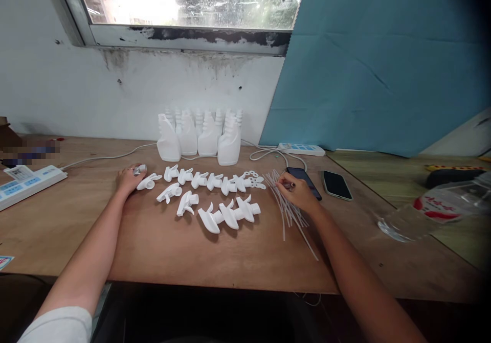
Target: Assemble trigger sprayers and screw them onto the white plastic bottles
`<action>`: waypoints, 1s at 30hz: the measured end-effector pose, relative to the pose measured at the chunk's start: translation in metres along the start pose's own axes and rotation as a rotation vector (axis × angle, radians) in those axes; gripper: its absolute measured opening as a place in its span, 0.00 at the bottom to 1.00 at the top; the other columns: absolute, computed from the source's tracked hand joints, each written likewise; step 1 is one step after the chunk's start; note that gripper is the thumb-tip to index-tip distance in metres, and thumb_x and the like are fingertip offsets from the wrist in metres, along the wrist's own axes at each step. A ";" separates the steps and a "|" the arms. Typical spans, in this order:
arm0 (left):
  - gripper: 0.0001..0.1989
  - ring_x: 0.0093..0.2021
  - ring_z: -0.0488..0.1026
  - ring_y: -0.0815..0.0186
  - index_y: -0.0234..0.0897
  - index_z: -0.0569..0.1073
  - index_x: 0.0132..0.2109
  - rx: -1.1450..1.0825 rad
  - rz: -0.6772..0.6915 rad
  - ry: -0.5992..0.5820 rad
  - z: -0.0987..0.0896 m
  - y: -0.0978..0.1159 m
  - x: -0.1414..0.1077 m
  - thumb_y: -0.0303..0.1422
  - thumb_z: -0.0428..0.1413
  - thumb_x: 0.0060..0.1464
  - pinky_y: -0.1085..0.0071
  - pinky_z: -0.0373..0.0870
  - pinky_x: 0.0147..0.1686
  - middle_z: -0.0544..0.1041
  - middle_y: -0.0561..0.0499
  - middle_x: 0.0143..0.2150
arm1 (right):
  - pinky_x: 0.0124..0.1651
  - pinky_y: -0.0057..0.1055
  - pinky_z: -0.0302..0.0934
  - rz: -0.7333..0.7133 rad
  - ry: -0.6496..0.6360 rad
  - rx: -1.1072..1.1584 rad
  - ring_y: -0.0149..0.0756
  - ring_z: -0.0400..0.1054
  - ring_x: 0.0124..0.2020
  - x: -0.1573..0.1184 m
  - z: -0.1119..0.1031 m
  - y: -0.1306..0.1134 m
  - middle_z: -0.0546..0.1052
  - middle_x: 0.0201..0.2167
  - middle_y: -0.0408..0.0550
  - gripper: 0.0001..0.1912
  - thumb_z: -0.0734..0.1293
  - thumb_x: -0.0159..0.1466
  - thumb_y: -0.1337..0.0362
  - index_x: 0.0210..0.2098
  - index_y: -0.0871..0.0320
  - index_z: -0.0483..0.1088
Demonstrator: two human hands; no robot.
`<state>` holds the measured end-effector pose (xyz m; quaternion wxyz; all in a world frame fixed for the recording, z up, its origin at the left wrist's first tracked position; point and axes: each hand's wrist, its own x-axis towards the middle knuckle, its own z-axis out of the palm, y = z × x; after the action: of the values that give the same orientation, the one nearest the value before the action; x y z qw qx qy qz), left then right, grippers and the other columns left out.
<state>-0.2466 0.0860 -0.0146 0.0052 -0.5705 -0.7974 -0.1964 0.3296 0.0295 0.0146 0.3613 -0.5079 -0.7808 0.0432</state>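
Note:
At the left of the white parts, my left hand is closed around a small white piece, beside a white spray trigger head. My right hand is over the top of a loose pile of thin white tubes, its fingers pinched together; what they hold is too small to make out. Between the hands lie several trigger heads in rows, among them a back row and a front group. Small flat white pieces lie at the right end of the back row.
Several white bottles stand by the wall. Two phones lie right of the tubes. Power strips with cables are at the left and the back. A clear plastic bottle is at the right.

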 end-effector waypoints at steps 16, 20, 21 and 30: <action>0.27 0.57 0.69 0.49 0.37 0.71 0.58 -0.010 0.014 0.013 0.001 0.000 0.000 0.46 0.48 0.57 0.59 0.60 0.59 0.75 0.40 0.55 | 0.35 0.31 0.62 0.061 0.033 -0.133 0.38 0.72 0.29 0.000 0.005 0.029 0.77 0.29 0.47 0.06 0.63 0.63 0.58 0.33 0.54 0.68; 0.27 0.58 0.69 0.49 0.36 0.71 0.58 -0.017 0.011 0.014 -0.001 0.002 -0.001 0.46 0.49 0.57 0.59 0.60 0.59 0.75 0.39 0.56 | 0.39 0.34 0.64 0.006 0.035 -0.145 0.41 0.72 0.35 0.000 0.006 0.028 0.77 0.34 0.50 0.07 0.63 0.63 0.59 0.35 0.55 0.70; 0.27 0.57 0.69 0.48 0.36 0.71 0.58 -0.015 0.001 0.011 -0.001 0.002 -0.001 0.46 0.49 0.57 0.59 0.61 0.58 0.75 0.39 0.56 | 0.40 0.35 0.64 -0.008 0.031 -0.152 0.42 0.72 0.36 0.000 0.007 0.027 0.77 0.34 0.51 0.07 0.63 0.63 0.60 0.36 0.55 0.70; 0.26 0.57 0.69 0.51 0.37 0.70 0.59 -0.005 -0.002 -0.024 -0.006 0.005 -0.004 0.46 0.49 0.58 0.60 0.59 0.59 0.74 0.40 0.57 | 0.42 0.35 0.64 -0.071 -0.032 -0.120 0.41 0.71 0.37 0.000 0.019 0.023 0.77 0.37 0.51 0.09 0.61 0.65 0.61 0.41 0.55 0.71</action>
<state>-0.2417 0.0816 -0.0081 -0.0058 -0.5721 -0.7974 -0.1918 0.3356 0.0461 -0.0090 0.3188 -0.4998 -0.8053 -0.0084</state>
